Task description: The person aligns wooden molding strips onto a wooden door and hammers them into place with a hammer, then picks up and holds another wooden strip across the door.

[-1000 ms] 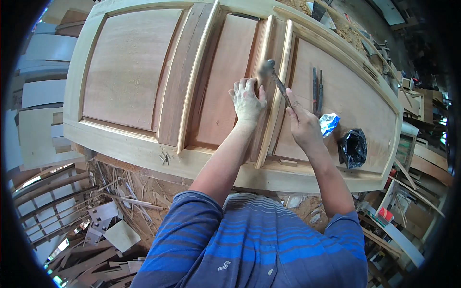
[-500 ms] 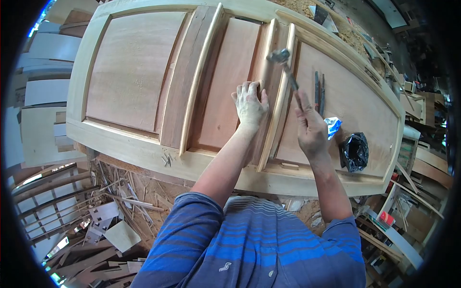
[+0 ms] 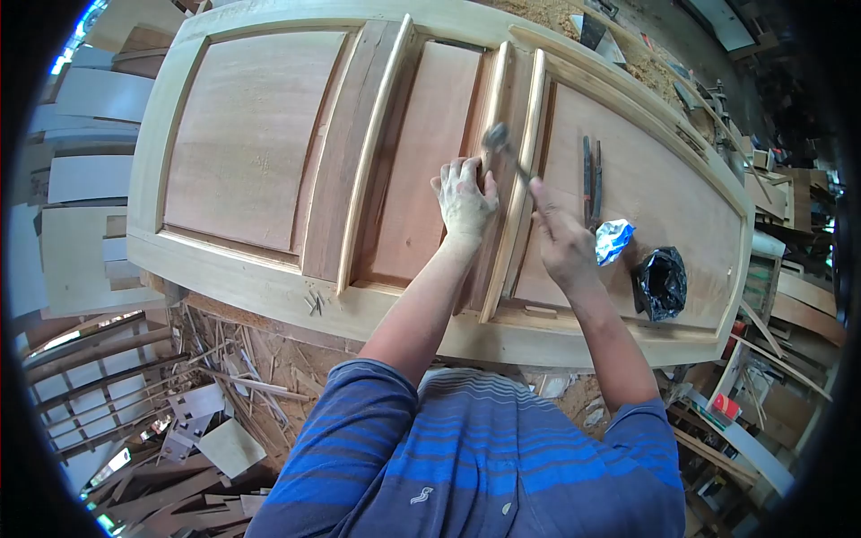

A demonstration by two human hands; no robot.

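A paneled wooden door [image 3: 260,143] lies flat in front of me. My right hand [image 3: 567,240] is wrapped round the handle of a hammer [image 3: 496,138], whose head is slightly blurred just beyond my left fingertips. My left hand [image 3: 466,199] has its fingers curled over a wooden moulding strip [image 3: 495,94] beside the narrow middle panel. Whether a nail stands between those fingers is too small to tell. More moulding strips [image 3: 375,152] run along the panel edges.
On the right panel lie pincers [image 3: 592,179], a crumpled blue and silver packet [image 3: 614,240] and a black plastic bag [image 3: 662,285]. Several nails [image 3: 314,302] rest on the near door edge. Wood offcuts [image 3: 229,448] and sawdust cover the floor.
The hammer and my right hand have swung down and left, bringing the head close to my left fingers. My left hand stays at the strip.
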